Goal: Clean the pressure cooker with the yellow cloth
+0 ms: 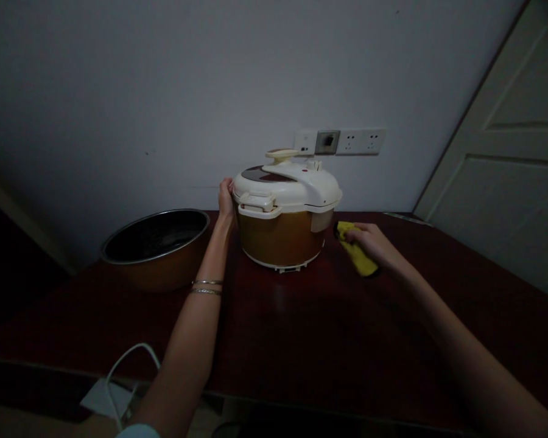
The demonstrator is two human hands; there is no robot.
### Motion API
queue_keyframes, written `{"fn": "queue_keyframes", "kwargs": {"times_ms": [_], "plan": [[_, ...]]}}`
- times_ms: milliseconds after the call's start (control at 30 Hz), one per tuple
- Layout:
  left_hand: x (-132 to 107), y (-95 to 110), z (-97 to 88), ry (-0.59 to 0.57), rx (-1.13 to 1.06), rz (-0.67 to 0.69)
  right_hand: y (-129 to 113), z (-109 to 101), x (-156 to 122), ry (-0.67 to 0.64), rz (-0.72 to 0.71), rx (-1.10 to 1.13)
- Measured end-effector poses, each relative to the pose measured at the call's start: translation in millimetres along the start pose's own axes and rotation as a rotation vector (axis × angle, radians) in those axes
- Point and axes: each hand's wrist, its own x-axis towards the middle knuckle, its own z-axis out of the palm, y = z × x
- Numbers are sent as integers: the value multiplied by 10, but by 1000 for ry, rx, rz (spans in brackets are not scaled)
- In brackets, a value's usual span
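An electric pressure cooker [278, 237] with a cream lid and a golden-brown body stands upright on the dark red table, its lid on. At the cooker's left side, my left hand [226, 198] is closed against the rim, with the fingertips partly hidden. Two metal bangles circle that wrist. To the right of the cooker, a folded yellow cloth [360, 258] with a dark edge is gripped in my right hand [368, 238], a short way off the cooker's body. Left of my left forearm rests a round inner pot [164, 267] with a dark inside and a brown outside.
Wall sockets and a switch [340, 142] are set behind the cooker. A white cable [137, 347] loops over the table's [301, 353] front edge, near a white flat object [106, 396] below. A panelled door [506, 176] stands at the right.
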Motion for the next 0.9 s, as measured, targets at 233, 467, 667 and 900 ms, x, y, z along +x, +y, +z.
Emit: {"fn": "queue_keyframes", "kwargs": {"times_ms": [233, 467, 667, 900], "plan": [[-237, -4, -254, 449, 215, 142, 364, 500, -371, -178, -83, -781], [-709, -173, -394, 301, 532, 12, 420, 669, -573, -192, -280, -801], [-1012, -324, -539, 252, 762, -20, 468, 753, -623, -150, -296, -644], [-1101, -614, -611, 125, 765, -123, 447, 959, -537, -24, -253, -668]]}}
